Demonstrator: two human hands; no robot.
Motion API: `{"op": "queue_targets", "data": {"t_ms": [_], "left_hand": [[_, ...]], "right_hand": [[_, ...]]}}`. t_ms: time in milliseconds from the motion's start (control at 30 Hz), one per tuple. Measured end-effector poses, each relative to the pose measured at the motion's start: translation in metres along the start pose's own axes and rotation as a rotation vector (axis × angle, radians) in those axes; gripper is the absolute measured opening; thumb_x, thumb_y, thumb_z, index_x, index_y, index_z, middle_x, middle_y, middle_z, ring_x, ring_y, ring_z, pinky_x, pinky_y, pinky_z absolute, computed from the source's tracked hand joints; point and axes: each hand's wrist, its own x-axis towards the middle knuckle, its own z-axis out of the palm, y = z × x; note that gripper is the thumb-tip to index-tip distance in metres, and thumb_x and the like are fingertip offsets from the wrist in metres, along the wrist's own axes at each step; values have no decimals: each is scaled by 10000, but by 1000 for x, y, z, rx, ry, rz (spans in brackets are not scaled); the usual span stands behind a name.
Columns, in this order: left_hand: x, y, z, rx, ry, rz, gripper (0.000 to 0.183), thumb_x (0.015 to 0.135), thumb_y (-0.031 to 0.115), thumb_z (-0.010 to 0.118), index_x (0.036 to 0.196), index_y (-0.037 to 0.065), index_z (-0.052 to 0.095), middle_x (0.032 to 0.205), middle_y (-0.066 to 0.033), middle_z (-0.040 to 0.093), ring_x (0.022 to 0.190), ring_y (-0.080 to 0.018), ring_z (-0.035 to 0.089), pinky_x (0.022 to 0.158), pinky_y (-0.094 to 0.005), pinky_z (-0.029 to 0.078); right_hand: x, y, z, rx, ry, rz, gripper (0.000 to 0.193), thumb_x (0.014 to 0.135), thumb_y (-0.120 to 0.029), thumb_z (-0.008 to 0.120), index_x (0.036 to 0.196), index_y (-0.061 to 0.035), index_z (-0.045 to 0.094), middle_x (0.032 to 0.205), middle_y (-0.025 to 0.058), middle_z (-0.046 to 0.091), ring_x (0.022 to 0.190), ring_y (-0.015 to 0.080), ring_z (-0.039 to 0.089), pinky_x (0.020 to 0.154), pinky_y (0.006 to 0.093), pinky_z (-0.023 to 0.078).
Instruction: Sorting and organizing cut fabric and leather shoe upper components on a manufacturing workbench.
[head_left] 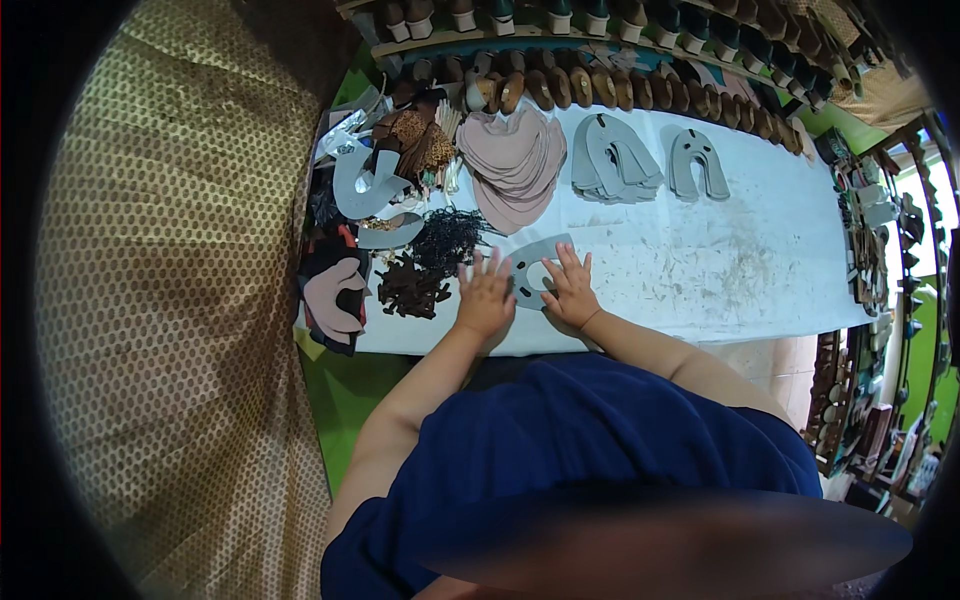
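Note:
A grey U-shaped shoe-upper piece (543, 248) lies flat on the white-covered table in front of me, with small dark patches on it. My right hand (574, 290) rests on its right arm, fingers stretched out and apart. At its left edge lies my left hand (487, 300), flat with the fingers spread; whether it touches the piece or only the table I cannot tell. Just left of that hand are a heap of short dark brown strips (410, 290) and a tangle of thin black cords (447, 240).
Behind my hands lie a fanned stack of pink pieces (515, 165) and two stacks of grey U-shaped pieces (610, 165), (697, 168). Grey and brown scraps crowd the left end. Shoe lasts (585, 88) line the back edge, and a patterned curtain (190, 300) hangs at left.

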Motion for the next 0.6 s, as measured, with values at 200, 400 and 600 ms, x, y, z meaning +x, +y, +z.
{"op": "queue_targets", "data": {"t_ms": [200, 400, 600], "left_hand": [[-18, 1, 3, 4, -268, 99, 710, 918, 388, 573, 1525, 113, 329, 1610, -91, 276, 1505, -335, 177, 1162, -635, 105], [-33, -10, 0, -41, -222, -64, 774, 898, 428, 599, 1518, 58, 319, 1626, -165, 188, 1501, -390, 146, 1160, -640, 108], [-18, -12, -2, -14, -180, -147, 657, 866, 326, 643, 1442, 73, 456, 1624, -224, 130, 1490, -476, 59, 1142, -674, 96]], "right_hand": [[4, -5, -6, -34, -85, -20, 503, 869, -343, 614, 1332, -154, 559, 1558, 188, 310, 1454, 408, 250, 1107, 717, 100], [7, -13, -11, -35, -145, -4, 446, 878, -327, 604, 1282, -140, 587, 1528, 179, 365, 1451, 390, 268, 1112, 712, 107], [11, -24, -20, -67, -198, -20, 363, 890, -316, 595, 1213, -159, 647, 1527, 163, 376, 1454, 378, 266, 1122, 709, 89]]}}
